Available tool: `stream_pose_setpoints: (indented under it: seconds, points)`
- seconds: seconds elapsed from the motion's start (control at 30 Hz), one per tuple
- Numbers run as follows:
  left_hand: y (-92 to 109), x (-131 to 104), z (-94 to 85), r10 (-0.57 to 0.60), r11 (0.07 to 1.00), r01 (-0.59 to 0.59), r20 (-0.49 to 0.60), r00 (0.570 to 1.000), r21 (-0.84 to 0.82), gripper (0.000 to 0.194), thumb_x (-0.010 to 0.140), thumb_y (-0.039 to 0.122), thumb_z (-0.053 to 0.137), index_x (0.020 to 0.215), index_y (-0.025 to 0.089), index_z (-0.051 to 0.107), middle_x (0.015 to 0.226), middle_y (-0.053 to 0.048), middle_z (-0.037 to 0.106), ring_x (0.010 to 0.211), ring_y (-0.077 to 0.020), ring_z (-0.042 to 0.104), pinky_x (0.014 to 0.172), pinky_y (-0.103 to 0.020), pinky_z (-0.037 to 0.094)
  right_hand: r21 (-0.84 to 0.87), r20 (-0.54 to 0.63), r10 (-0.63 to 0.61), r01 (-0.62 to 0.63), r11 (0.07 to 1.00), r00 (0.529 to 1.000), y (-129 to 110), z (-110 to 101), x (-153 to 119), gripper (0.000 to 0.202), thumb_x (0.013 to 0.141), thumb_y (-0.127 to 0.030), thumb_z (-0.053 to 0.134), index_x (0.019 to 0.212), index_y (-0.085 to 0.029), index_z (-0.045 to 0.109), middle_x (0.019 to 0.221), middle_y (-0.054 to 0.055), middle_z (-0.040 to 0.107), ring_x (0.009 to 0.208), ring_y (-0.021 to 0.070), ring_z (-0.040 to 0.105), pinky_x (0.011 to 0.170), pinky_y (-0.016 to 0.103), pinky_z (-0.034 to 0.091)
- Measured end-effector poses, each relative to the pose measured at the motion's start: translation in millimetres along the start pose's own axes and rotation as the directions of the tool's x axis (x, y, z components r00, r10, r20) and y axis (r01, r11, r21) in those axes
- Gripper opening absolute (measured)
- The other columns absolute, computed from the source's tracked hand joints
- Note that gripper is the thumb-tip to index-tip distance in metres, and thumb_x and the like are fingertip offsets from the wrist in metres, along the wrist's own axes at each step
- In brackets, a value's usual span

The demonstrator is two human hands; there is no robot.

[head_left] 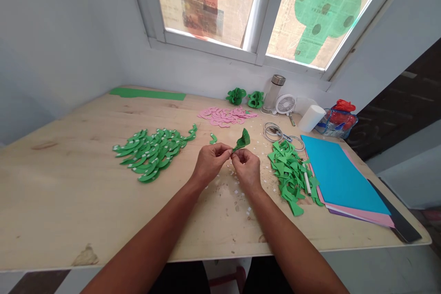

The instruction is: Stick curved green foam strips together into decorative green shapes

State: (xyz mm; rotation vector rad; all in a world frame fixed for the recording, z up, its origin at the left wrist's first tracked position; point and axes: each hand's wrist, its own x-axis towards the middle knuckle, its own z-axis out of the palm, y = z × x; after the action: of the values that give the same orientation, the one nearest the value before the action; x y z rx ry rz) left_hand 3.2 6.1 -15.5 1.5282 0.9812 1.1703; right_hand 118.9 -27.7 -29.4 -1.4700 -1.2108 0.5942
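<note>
Near the middle of the table, my left hand (pixel 211 161) and my right hand (pixel 246 167) meet with fingertips pinched on the lower end of a green paper piece (pixel 242 140). Its wider, folded part stands up above my fingers. A single small green curved piece (pixel 213 138) lies just beyond my left hand. To the left spreads a pile of green curved pieces (pixel 155 149) with small white tabs on them. Green paper scraps (pixel 289 172) are heaped to the right of my right hand. Tiny white bits lie scattered around and below my hands.
Pink cut pieces (pixel 225 115) and two green paper shapes (pixel 236 96) lie farther back. A glass bottle (pixel 273 93), white fan (pixel 285 104), white roll (pixel 311 118), scissors (pixel 280 133) and blue-rimmed basket (pixel 336 124) stand back right. Coloured sheets (pixel 341 174) are stacked right.
</note>
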Motion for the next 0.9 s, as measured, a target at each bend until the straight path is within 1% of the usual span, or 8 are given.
stream_pose_setpoints:
  seconds: [0.3, 0.5, 0.63, 0.9]
  points:
    - [-2.1, -0.6, 1.2, 0.048, 0.999, -0.048, -0.02, 0.999, 0.023, 0.016, 0.069, 0.028, 0.063, 0.073, 0.014, 0.071, 0.07, -0.004, 0.071, 0.066, -0.017, 0.062, 0.063, -0.026, 0.049, -0.056, -0.019, -0.029, 0.028, 0.998, 0.999, -1.2, 0.0, -1.1, 0.016, 0.072, -0.031, 0.056, 0.068, -0.018, 0.064, 0.058, -0.001, 0.061, 0.052, 0.0129, 0.051, 0.053, 0.024, 0.039]
    - [-2.0, -1.0, 1.3, 0.057, 0.998, -0.056, -0.013, 0.998, 0.037, 0.016, 0.07, 0.027, 0.062, 0.074, 0.014, 0.071, 0.07, -0.004, 0.07, 0.066, -0.0169, 0.062, 0.062, -0.025, 0.049, -0.049, -0.02, -0.02, 0.019, 0.999, 1.0, -1.1, 0.1, -0.6, 0.018, 0.073, -0.032, 0.055, 0.068, -0.018, 0.065, 0.059, 0.0, 0.062, 0.052, 0.013, 0.051, 0.053, 0.024, 0.039]
    - [-2.3, -1.4, 1.5, 0.067, 0.996, -0.067, -0.01, 0.998, 0.066, 0.016, 0.07, 0.026, 0.062, 0.074, 0.014, 0.071, 0.07, -0.004, 0.071, 0.066, -0.0169, 0.062, 0.062, -0.025, 0.049, -0.047, -0.015, -0.021, 0.02, 0.999, 1.0, -0.6, 0.2, -1.3, 0.017, 0.073, -0.03, 0.054, 0.066, -0.018, 0.064, 0.057, -0.002, 0.06, 0.05, 0.0123, 0.049, 0.052, 0.024, 0.038]
    - [-2.3, -3.0, 4.1, 0.067, 0.989, -0.062, -0.034, 0.997, 0.132, 0.015, 0.07, 0.025, 0.061, 0.074, 0.015, 0.072, 0.072, -0.004, 0.072, 0.066, -0.0172, 0.063, 0.063, -0.025, 0.048, -0.101, -0.073, -0.035, 0.028, 0.994, 0.997, -1.7, 0.7, -0.1, 0.016, 0.07, -0.03, 0.056, 0.06, -0.019, 0.06, 0.051, -0.003, 0.055, 0.049, 0.0119, 0.047, 0.05, 0.023, 0.035]
